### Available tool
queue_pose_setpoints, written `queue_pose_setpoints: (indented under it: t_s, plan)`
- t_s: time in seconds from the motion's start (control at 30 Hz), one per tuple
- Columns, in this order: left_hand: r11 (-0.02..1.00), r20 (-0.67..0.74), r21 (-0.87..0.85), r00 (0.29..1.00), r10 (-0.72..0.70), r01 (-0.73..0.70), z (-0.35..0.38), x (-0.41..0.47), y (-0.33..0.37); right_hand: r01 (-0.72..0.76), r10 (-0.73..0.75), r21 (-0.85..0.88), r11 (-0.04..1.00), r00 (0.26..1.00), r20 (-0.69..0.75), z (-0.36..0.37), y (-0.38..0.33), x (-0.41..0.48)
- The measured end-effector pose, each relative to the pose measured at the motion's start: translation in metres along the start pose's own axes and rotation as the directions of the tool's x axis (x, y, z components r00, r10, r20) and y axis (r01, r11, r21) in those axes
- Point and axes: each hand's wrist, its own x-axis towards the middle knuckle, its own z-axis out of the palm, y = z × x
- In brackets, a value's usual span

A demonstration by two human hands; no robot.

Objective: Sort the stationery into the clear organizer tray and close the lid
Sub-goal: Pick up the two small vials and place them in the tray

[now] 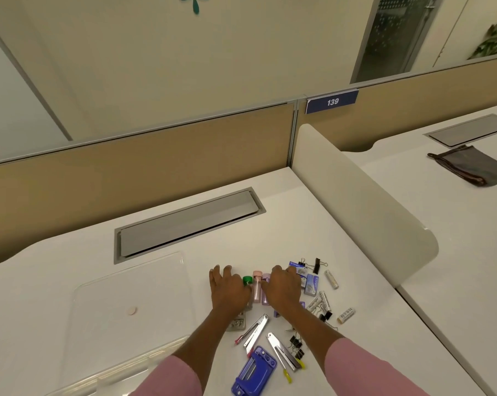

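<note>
Loose stationery lies scattered on the white desk (270, 232). My left hand (228, 291) rests palm down beside a green-capped tube (247, 280), fingers spread. My right hand (283, 287) lies flat over purple items, just right of a pink tube (256, 287). Neither hand clearly grips anything. The clear organizer tray (133, 284) sits open to the left, its lid (118, 370) at the near edge. Nearer me lie two metal staplers (256, 332) (283, 351) and a blue hole punch (254, 372).
Black binder clips (317, 265), small white tubes (331, 279) and blue staple boxes (311, 284) lie to the right of my hands. A grey cable hatch (187, 221) is set in the desk behind. A white divider panel (364, 201) borders the right side.
</note>
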Motion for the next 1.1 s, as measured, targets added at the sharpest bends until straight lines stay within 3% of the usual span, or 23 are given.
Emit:
queue_pose_setpoints:
  t_s: [0.23, 0.33, 0.47, 0.6, 0.7, 0.77, 0.87, 1.1]
  plan:
    - [0.986, 0.079, -0.146, 0.994, -0.075, 0.086, -0.002, 0.002, 0.002, -0.070, 0.066, 0.054, 0.996, 0.996, 0.067, -0.003, 0.000, 0.003]
    - [0.944, 0.089, -0.287, 0.985, -0.145, 0.165, -0.008, 0.004, 0.004, -0.129, 0.115, 0.167, 0.978, 0.989, 0.088, -0.006, -0.001, 0.005]
    - [0.800, 0.146, -0.534, 0.962, -0.229, 0.272, -0.018, 0.003, 0.007, -0.163, 0.136, 0.312, 0.936, 0.985, 0.108, -0.010, -0.004, 0.006]
    - [0.686, 0.167, -0.671, 0.959, -0.229, 0.281, -0.025, 0.001, 0.004, -0.119, 0.093, 0.386, 0.915, 0.992, 0.084, -0.008, -0.007, 0.003]
    - [0.471, 0.211, -0.829, 0.948, -0.239, 0.303, -0.032, -0.006, 0.001, -0.105, 0.075, 0.650, 0.752, 0.995, 0.073, -0.012, -0.012, 0.000]
    - [0.384, 0.207, -0.879, 0.952, -0.224, 0.281, -0.035, -0.010, -0.003, -0.131, 0.113, 0.705, 0.697, 0.991, 0.073, -0.016, -0.015, -0.002]
    - [0.289, 0.212, -0.923, 0.963, -0.166, 0.253, -0.041, -0.017, -0.007, -0.148, 0.110, 0.713, 0.685, 0.989, 0.100, -0.012, -0.020, -0.003]
    - [0.208, 0.156, -0.963, 0.984, -0.090, 0.172, -0.054, -0.031, -0.014, -0.155, 0.115, 0.461, 0.873, 0.987, 0.114, 0.002, -0.031, -0.001]
